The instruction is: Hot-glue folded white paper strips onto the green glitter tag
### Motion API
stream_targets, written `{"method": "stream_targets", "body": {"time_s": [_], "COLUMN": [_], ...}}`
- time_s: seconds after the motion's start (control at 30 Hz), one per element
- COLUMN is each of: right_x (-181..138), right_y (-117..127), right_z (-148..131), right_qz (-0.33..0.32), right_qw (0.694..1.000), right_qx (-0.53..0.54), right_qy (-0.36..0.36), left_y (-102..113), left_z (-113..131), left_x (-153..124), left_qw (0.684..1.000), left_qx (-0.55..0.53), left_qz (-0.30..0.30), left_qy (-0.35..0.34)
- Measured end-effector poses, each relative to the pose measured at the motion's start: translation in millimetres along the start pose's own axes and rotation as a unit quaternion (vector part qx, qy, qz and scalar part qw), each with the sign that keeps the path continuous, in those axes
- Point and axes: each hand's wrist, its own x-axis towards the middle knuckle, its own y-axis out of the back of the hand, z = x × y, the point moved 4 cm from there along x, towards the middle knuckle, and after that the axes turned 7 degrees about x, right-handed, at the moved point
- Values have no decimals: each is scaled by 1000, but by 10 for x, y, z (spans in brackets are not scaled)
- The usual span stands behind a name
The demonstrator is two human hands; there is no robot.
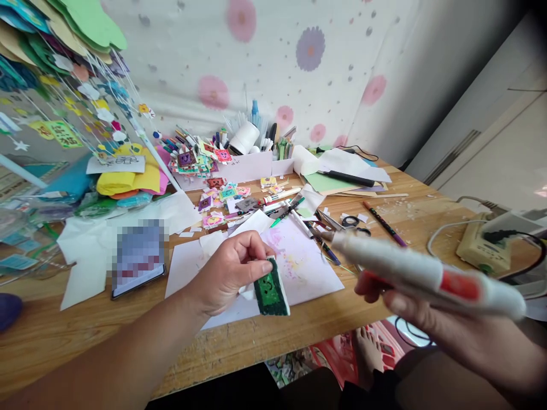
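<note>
My left hand [233, 270] pinches a small dark green painted card [271, 289] by its top corner, between thumb and fingers. A lighter green patch with a little drawn face fills the card's middle, and its edge is white. On the right, my right hand [431, 319] is closed around a white glue gun [397, 265] with a red panel, blurred by motion. Its brownish nozzle points left, above and to the right of the card, apart from it. Below the card lies a white paper sheet [316, 279] with pink and yellow colour smudges.
Small painted cards [228, 193], pens, scissors [350, 221] and paper scraps crowd the wooden table. A phone [139, 256] lies at left, beneath hanging paper ornaments [64, 74]. A white box [252, 165] of pens stands behind. At right sits a power strip [485, 245] with cords.
</note>
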Motion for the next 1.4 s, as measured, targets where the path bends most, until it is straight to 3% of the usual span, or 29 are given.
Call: {"method": "stream_targets", "body": {"time_s": [0.2,0.33,0.47,0.67,0.77,0.97,1.13,1.4], "right_x": [125,230,297,347,367,455,511,519], "right_y": [-433,-700,-714,-642,-636,-709,-770,-789], "right_z": [158,135,88,16,4,8,-6,0], "right_qz": [93,121,134,106,103,100,100,110], "right_qw": [969,943,937,972,975,947,949,942], "right_qx": [192,270,277,169,161,281,274,286], "right_qy": [-124,-155,-166,-124,-110,-119,-124,-135], "left_y": [-74,-163,-193,-218,-204,-178,-186,-202], "left_z": [-14,-25,8,31,4,-73,-78,-94], "left_x": [-67,-143,-180,-157,-152,-157,-152,-158], "left_qw": [991,986,990,1000,1000,997,993,996], "left_qx": [-22,-34,-61,-15,-8,81,122,82], "left_qz": [128,157,122,7,6,4,1,-16], "left_qy": [-29,-45,-42,15,14,0,4,21]}}
